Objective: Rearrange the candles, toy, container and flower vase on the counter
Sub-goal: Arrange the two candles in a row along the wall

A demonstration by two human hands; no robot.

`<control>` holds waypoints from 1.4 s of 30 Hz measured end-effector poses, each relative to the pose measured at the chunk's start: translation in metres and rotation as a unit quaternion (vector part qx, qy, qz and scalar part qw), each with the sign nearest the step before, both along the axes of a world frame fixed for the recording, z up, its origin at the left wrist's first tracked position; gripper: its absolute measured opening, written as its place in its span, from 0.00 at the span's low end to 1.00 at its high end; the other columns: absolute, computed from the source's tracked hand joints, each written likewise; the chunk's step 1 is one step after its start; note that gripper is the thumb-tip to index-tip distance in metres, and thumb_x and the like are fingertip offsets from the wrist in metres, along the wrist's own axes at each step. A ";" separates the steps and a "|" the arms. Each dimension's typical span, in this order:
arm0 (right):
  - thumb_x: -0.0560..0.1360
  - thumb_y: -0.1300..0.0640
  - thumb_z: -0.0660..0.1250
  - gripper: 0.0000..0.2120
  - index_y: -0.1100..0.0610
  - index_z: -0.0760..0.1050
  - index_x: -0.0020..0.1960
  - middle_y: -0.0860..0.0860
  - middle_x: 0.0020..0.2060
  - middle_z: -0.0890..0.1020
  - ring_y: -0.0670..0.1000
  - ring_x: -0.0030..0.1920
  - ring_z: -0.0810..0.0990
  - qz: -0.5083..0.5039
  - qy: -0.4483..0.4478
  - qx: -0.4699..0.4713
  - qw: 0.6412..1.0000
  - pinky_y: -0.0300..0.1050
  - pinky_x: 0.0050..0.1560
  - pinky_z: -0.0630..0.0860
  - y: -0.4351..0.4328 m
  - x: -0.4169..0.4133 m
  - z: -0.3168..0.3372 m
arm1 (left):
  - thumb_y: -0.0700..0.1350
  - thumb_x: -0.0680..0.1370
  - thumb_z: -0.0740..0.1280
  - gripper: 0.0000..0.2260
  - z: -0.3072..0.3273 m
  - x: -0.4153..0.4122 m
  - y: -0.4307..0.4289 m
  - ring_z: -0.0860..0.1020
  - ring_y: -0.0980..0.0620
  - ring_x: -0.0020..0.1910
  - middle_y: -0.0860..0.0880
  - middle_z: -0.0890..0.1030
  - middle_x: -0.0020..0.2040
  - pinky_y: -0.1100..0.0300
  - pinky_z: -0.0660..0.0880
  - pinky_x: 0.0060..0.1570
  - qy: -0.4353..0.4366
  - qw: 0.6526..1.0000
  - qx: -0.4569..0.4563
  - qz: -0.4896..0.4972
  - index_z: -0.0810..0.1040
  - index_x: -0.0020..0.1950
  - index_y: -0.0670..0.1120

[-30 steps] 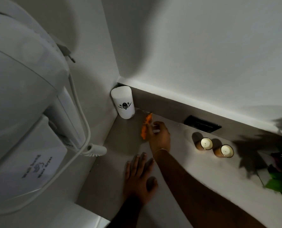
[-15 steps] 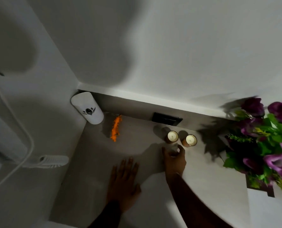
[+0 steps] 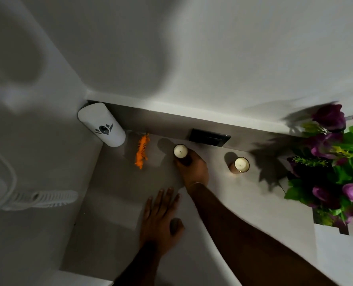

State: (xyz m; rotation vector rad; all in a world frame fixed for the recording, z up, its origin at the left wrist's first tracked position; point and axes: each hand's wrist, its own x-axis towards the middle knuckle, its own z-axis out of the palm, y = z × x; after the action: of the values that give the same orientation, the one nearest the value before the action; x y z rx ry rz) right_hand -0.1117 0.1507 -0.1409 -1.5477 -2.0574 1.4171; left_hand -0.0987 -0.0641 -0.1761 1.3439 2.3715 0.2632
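From the head view, I read the current step as repositioning one candle: my right hand is wrapped around the base of the left candle, fingers closed on its dark, smooth cylindrical holder, white wax top facing up. Whether the candle is lifted or resting on the desk I cannot tell. My left hand lies flat on the desk nearer to me than the right hand, fingers spread wide, holding nothing. The second candle, a matching short cylinder with an amber, glossy wall, stands to the right of the right hand, well apart. The toy, orange and bristly, elongated, lies just left of the held candle. Beyond it in the corner stands the container, a white, smooth, rounded cylinder with a dark emblem. The flower vase is far right; only purple blooms and green leaves show, apparently artificial. The desk surface looks matte and grey. Next move, in my judgement: set the candle down upright, clear of the toy, then release.
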 end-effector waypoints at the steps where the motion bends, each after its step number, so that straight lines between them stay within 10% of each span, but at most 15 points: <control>1: 0.72 0.39 0.74 0.27 0.42 0.78 0.70 0.47 0.64 0.85 0.55 0.65 0.83 0.000 -0.001 0.004 1.000 0.50 0.64 0.79 0.001 -0.005 0.001 | 0.59 0.78 0.64 0.39 0.001 0.000 0.000 0.53 0.46 0.87 0.51 0.54 0.89 0.37 0.52 0.82 -0.003 1.000 0.000 0.002 0.53 0.87 0.57; 10: 0.74 0.41 0.74 0.28 0.42 0.75 0.73 0.49 0.66 0.84 0.56 0.68 0.81 -0.019 -0.013 -0.017 1.000 0.50 0.67 0.78 0.016 -0.014 0.002 | 0.60 0.77 0.67 0.42 0.001 0.001 -0.001 0.49 0.49 0.88 0.53 0.52 0.89 0.41 0.47 0.84 -0.005 1.000 0.018 0.011 0.51 0.87 0.59; 17: 0.78 0.56 0.72 0.07 0.48 0.83 0.55 0.48 0.48 0.85 0.55 0.56 0.85 -0.124 0.003 -0.077 0.989 0.47 0.60 0.79 -0.016 0.057 -0.006 | 0.60 0.75 0.67 0.41 -0.001 -0.001 0.001 0.55 0.45 0.87 0.51 0.54 0.89 0.38 0.54 0.82 0.000 1.000 0.006 0.002 0.55 0.87 0.59; 23: 0.72 0.49 0.77 0.27 0.42 0.66 0.65 0.57 0.53 0.87 0.63 0.54 0.85 -0.340 0.005 -0.067 0.938 0.62 0.62 0.82 0.008 0.134 -0.002 | 0.61 0.75 0.68 0.42 -0.009 0.000 0.000 0.51 0.45 0.88 0.51 0.54 0.89 0.37 0.54 0.82 0.011 1.000 0.024 0.000 0.56 0.87 0.59; 42: 0.70 0.37 0.75 0.31 0.39 0.73 0.71 0.49 0.62 0.86 0.58 0.63 0.83 -0.186 -0.024 -0.003 0.982 0.54 0.65 0.79 0.075 0.096 -0.001 | 0.57 0.75 0.64 0.39 0.002 0.002 0.000 0.55 0.47 0.87 0.51 0.58 0.88 0.37 0.55 0.83 0.023 0.999 0.044 0.011 0.58 0.86 0.58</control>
State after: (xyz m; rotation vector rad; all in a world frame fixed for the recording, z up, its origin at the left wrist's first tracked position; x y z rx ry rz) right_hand -0.0155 0.2255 -0.1422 -1.8638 -1.6705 1.2545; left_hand -0.0965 -0.0642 -0.1745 1.3765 2.4395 0.3505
